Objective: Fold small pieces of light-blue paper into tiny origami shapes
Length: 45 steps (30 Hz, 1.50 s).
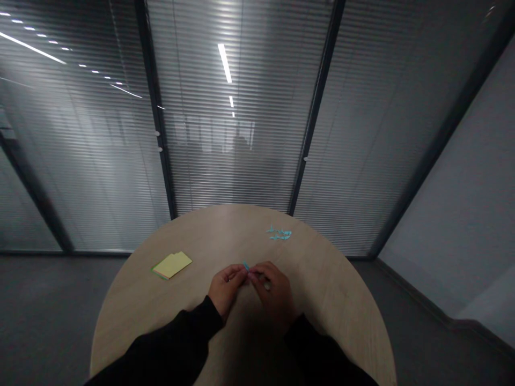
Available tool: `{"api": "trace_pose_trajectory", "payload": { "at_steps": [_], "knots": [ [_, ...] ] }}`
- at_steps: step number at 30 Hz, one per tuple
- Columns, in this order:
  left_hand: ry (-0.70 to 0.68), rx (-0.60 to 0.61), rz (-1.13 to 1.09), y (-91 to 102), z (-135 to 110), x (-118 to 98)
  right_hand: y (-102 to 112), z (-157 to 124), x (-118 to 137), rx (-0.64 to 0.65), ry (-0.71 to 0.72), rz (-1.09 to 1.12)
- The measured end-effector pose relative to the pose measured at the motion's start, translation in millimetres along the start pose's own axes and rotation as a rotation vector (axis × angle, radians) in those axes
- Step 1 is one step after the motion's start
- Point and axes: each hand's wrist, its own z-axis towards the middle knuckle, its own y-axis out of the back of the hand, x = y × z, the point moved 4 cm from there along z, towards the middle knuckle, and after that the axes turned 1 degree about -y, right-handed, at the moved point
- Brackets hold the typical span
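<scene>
A small piece of blue paper (246, 266) is pinched between my two hands over the near middle of the round table. My left hand (226, 287) has its thumb and fingers closed on the paper's left side. From the right, the fingertips of my right hand (276, 289) press together on the same piece. Most of the paper is hidden by the fingers; only a narrow blue tip shows above them. Several small folded blue paper pieces (280, 234) lie grouped beyond my right hand.
A stack of yellow paper sheets (173, 265), with green and orange edges showing beneath, lies left of my hands. The wooden round table (225, 225) stands before a glass partition with blinds (237, 177). A white wall (462, 214) rises at the right.
</scene>
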Motion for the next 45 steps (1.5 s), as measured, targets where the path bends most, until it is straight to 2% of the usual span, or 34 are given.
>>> {"api": "trace_pose_trajectory", "payload": {
  "at_steps": [4,10,13,18,23,32,45],
  "knots": [
    [-0.005,0.011,0.005,0.2,0.1,0.7,0.5,0.1,3.2,-0.030,0.035,-0.091],
    [-0.054,0.006,0.043,0.8,-0.2,-1.7,-2.0,-0.9,2.5,-0.035,-0.052,-0.077],
    [-0.074,0.035,0.087,-0.1,0.1,-2.7,-2.9,-0.6,2.1,-0.024,-0.044,-0.064],
    [-0.098,0.083,0.145,-0.2,1.9,-3.9,-3.8,1.5,-0.1,0.033,-0.059,0.055],
    [-0.075,0.095,0.164,-1.5,-0.7,-8.6,-6.0,0.8,-11.4,0.106,-0.195,0.229],
    [-0.069,0.137,0.160,-3.7,-2.4,-12.3,-9.5,-2.3,-24.7,0.109,-0.327,0.387],
    [-0.117,0.131,0.267,1.9,-0.2,-11.4,-7.4,-2.6,-25.7,0.154,-0.358,0.397]
  ]
}}
